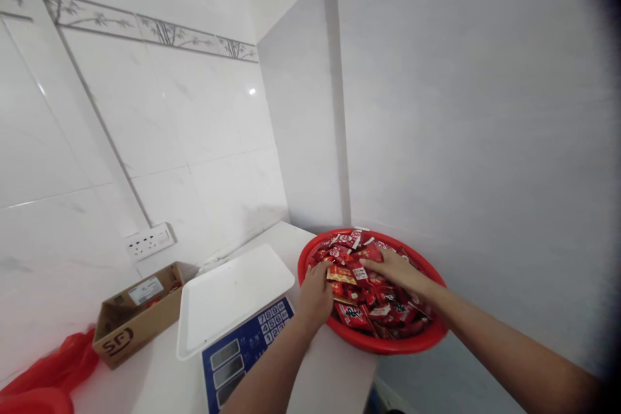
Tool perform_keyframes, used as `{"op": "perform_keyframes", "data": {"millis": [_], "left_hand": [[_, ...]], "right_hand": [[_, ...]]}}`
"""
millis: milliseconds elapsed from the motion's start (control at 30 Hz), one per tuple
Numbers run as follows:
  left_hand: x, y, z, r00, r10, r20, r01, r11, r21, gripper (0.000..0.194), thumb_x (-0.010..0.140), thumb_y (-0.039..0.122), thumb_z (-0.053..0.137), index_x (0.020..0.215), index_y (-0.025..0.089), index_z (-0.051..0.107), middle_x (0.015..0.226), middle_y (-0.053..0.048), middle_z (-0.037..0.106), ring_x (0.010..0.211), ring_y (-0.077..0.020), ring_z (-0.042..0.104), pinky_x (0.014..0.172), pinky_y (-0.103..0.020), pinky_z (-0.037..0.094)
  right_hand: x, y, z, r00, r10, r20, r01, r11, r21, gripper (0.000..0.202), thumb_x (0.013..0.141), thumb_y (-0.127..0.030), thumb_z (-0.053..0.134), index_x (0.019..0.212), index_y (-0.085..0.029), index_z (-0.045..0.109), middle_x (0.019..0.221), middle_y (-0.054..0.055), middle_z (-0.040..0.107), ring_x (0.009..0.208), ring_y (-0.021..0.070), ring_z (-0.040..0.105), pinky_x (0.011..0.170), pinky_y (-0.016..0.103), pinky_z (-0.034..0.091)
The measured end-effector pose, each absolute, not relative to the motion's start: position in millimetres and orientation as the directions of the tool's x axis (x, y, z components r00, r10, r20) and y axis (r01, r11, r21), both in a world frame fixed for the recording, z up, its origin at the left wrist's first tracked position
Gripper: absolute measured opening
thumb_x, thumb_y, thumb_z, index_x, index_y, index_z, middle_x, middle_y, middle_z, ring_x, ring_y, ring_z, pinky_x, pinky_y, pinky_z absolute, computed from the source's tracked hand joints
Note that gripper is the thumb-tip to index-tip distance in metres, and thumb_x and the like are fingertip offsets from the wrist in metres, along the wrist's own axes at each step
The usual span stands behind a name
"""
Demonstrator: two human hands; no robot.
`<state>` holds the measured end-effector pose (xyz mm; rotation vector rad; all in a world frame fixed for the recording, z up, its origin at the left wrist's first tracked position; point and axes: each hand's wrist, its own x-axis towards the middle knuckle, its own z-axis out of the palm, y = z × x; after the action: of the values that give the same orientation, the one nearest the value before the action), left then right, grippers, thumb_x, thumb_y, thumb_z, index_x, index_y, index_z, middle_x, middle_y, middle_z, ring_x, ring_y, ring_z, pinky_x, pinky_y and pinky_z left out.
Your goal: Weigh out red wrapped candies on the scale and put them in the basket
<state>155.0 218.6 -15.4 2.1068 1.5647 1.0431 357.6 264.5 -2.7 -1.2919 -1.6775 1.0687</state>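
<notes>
A round red plastic basket (361, 340) is heaped with small sealed packets (352, 315), mostly red with white print, some with gold bands. My left hand (317, 292) reaches over the basket's left side, its curled fingers at the edge of a red-and-gold packet (340, 273). From the right, my right hand (395, 268) is in the heap, thumb and fingers closed on a red packet (371, 252). Parts of the fingertips of both hands are hidden among the packets.
A scale with a white pan (235, 294) and blue keypad panel (252, 336) stands left of the basket. Farther left are an open cardboard box (145, 330) and a red plastic bag (63, 362). Walls (310, 142) meet behind the white table (334, 375). A socket (150, 241) is on the wall.
</notes>
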Motion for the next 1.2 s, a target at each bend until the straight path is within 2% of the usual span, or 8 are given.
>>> {"op": "perform_keyframes", "data": {"millis": [100,300,433,567,667,833,1000,1200], "left_hand": [[168,216,-10,0.087,0.924,0.372,0.640,-0.338,0.690,0.046,0.078,0.019,0.045,0.125,0.019,0.043,0.129,-0.008,0.052,0.120,-0.0192,0.045,0.105,-0.037,0.032],[178,211,-1,0.116,0.927,0.358,0.643,-0.345,0.684,0.049,0.076,0.031,0.055,0.123,0.020,0.045,0.131,-0.008,0.051,0.125,-0.0231,0.040,0.112,-0.049,0.005],[179,210,1,0.063,0.939,0.339,0.624,-0.302,0.720,0.027,0.075,0.028,0.057,0.101,0.023,0.057,0.103,-0.004,0.067,0.105,-0.0219,0.055,0.104,-0.044,0.029],[179,210,4,0.028,0.943,0.332,0.612,-0.279,0.740,0.016,0.073,0.025,0.058,0.089,0.022,0.059,0.087,-0.001,0.067,0.087,-0.0185,0.059,0.082,-0.033,0.044],[174,212,7,0.009,0.936,0.352,0.576,-0.292,0.763,0.013,0.072,0.024,0.057,0.085,0.021,0.057,0.079,0.001,0.065,0.075,-0.0152,0.058,0.071,-0.028,0.044],[143,220,13,-0.110,0.921,0.373,0.506,-0.271,0.819,0.012,0.072,0.025,0.057,0.083,0.022,0.055,0.077,0.002,0.064,0.073,-0.0143,0.058,0.069,-0.027,0.044],[94,221,14,-0.233,0.907,0.352,0.522,-0.189,0.832,0.012,0.071,0.032,0.056,0.076,0.021,0.052,0.068,0.003,0.060,0.067,-0.0153,0.056,0.063,-0.027,0.042],[49,213,12,-0.322,0.866,0.383,0.649,-0.092,0.755,0.011,0.069,0.028,0.056,0.078,0.023,0.053,0.067,0.003,0.060,0.064,-0.0167,0.056,0.060,-0.027,0.041]], "right_hand": [[349,255,4,-0.235,0.965,0.115,0.289,0.182,-0.940,0.024,0.076,-0.044,0.053,0.080,-0.021,0.053,0.084,0.004,0.067,0.079,0.0192,0.063,0.072,0.033,0.051],[337,238,13,-0.376,0.920,0.109,0.188,0.191,-0.963,0.024,0.073,-0.043,0.057,0.082,-0.021,0.051,0.079,0.000,0.064,0.072,0.0157,0.060,0.069,0.030,0.051],[335,232,15,-0.365,0.920,0.139,0.271,0.248,-0.930,0.026,0.072,-0.045,0.056,0.075,-0.021,0.050,0.072,-0.001,0.061,0.066,0.0146,0.057,0.061,0.028,0.049],[331,231,17,-0.321,0.910,0.262,0.394,0.380,-0.837,0.025,0.072,-0.045,0.054,0.068,-0.021,0.048,0.070,-0.001,0.060,0.068,0.0157,0.056,0.064,0.030,0.048],[333,236,17,-0.342,0.896,0.284,0.384,0.409,-0.828,0.021,0.074,-0.042,0.053,0.074,-0.021,0.051,0.076,0.000,0.062,0.073,0.0164,0.058,0.069,0.031,0.049],[357,254,1,-0.327,0.922,0.206,0.378,0.328,-0.866,0.031,0.078,-0.038,0.049,0.102,-0.019,0.052,0.100,0.007,0.065,0.095,0.0198,0.060,0.083,0.033,0.047],[379,265,-23,-0.313,0.930,0.194,0.664,0.360,-0.656,0.026,0.074,-0.024,0.053,0.099,-0.021,0.058,0.103,0.007,0.067,0.097,0.0235,0.060,0.086,0.037,0.044],[367,264,-25,-0.376,0.902,0.213,0.726,0.430,-0.538,0.022,0.072,-0.019,0.052,0.092,-0.022,0.061,0.091,0.004,0.069,0.082,0.0206,0.062,0.075,0.031,0.046]]}}
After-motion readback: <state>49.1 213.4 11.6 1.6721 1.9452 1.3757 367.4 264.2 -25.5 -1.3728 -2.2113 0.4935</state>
